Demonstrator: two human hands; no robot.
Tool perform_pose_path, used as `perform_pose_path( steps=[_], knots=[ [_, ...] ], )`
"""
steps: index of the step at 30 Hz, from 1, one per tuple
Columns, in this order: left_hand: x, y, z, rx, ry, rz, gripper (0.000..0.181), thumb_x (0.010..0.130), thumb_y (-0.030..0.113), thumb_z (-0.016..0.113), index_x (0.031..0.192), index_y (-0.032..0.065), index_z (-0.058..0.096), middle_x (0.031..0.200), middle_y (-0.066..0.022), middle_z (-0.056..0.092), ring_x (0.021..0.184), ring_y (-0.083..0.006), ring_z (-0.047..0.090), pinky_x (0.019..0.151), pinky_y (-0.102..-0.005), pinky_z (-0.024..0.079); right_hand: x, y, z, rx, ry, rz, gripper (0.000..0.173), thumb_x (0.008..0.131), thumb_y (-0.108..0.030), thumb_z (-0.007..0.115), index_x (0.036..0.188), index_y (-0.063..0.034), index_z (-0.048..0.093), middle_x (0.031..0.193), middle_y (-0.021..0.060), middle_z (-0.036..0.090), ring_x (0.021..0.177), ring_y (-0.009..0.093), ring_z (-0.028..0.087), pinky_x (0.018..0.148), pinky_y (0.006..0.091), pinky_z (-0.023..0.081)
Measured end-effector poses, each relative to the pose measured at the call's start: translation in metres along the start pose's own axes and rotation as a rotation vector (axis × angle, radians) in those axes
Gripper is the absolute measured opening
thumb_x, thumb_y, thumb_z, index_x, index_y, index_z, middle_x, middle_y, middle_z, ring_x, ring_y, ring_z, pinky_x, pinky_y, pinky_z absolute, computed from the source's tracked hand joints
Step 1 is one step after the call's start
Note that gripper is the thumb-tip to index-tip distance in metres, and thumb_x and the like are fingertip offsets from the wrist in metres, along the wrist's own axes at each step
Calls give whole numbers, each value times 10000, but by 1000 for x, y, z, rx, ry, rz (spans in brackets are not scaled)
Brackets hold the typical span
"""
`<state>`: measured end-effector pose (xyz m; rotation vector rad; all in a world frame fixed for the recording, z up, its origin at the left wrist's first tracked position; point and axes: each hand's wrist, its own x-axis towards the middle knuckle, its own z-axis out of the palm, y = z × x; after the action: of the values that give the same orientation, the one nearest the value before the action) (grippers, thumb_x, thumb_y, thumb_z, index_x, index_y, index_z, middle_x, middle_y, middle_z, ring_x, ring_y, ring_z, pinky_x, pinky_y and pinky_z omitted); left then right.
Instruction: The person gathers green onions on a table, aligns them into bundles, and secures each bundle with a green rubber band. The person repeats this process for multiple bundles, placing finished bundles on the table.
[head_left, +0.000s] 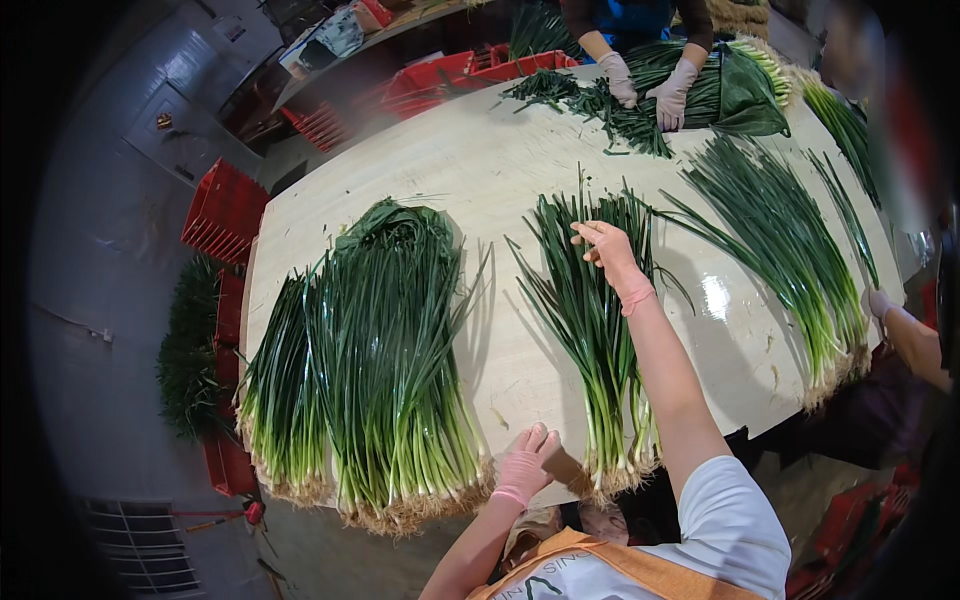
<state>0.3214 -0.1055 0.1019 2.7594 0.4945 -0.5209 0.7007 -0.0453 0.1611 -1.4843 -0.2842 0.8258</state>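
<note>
My left hand (529, 461), in a thin pink glove, rests at the front edge of the table, between two heaps of green onions. Nothing shows in it. Over the leaves of the smaller green onion pile (592, 322) reaches my right hand (609, 251), also gloved, with its fingers loosely bent and parted and no onion visibly gripped. To the left lies a large green onion heap (390, 345), its leaf tips bunched at the far end in dark green material. A narrower bunch (285, 382) lies against its left side. Roots of all these point towards me at the table edge.
Another onion pile (795, 262) lies at the right, beside a co-worker's gloved hand (881, 304) holding an onion. Across the pale table (337, 202), another person's gloved hands (645, 90) press on cut leaves. Red crates (225, 214) stand beyond the left edge.
</note>
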Motion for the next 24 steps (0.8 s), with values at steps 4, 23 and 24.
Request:
perform_pose_path(
  steps=[4, 23, 24],
  knots=[
    [0, 2, -4, 10, -41, -8, 801, 690, 349, 723, 1385, 190, 357, 1421, -98, 355, 1298, -238, 340, 1069, -295, 326, 5, 2, 1, 97, -36, -79, 198, 889, -198, 555, 949, -40, 657, 671, -31, 533, 511, 46, 433, 457, 186, 278],
    [2, -12, 20, -42, 27, 60, 863, 653, 343, 717, 1408, 213, 320, 1435, -111, 321, 1306, -305, 326, 1030, -366, 389, -232, 56, -163, -306, 457, -718, 560, 817, -352, 646, 1235, 6, 540, 1151, 128, 604, 919, 195, 581, 807, 314, 445],
    [2, -11, 17, -39, 26, 74, 866, 649, 340, 719, 1407, 213, 320, 1439, -110, 314, 1310, -308, 322, 1028, -369, 392, -243, 69, -165, -224, 531, -667, 597, 799, -375, 662, 1244, 0, 532, 1164, 142, 591, 939, 203, 570, 845, 336, 436]
  ],
)
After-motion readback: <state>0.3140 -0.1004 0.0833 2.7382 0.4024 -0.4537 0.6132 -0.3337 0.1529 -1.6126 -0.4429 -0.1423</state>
